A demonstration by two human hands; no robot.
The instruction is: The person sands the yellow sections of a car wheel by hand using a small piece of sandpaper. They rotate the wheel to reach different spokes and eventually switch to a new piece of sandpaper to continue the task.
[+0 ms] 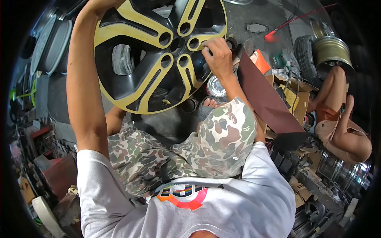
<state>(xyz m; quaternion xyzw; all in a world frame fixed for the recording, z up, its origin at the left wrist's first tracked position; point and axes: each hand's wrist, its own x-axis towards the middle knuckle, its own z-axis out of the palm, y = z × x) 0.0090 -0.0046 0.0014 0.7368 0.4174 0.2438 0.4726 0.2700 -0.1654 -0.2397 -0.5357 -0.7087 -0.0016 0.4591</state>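
Observation:
A black car wheel rim (129, 104) with yellow-faced spokes is in front of my knees. My left hand (104, 4) is at its upper left edge, its fingers mostly cut off by the top of the view. Against a yellow spoke right of the hub hole (177, 46) rests my right hand (219, 53), its fingers curled and pressed together. Whatever they may pinch is hidden. Beside my right forearm a large dark maroon sheet, like sandpaper (264, 93), slopes down to the right. Below the rim's right side is a round tin (216, 86).
To the right, another person (339, 123) sits near a gold wheel (331, 51) and a tire (305, 55). An open cardboard box (303, 97) with cables stands between us. Silver rims (55, 45) lean at the left. A red cord (295, 19) crosses the floor.

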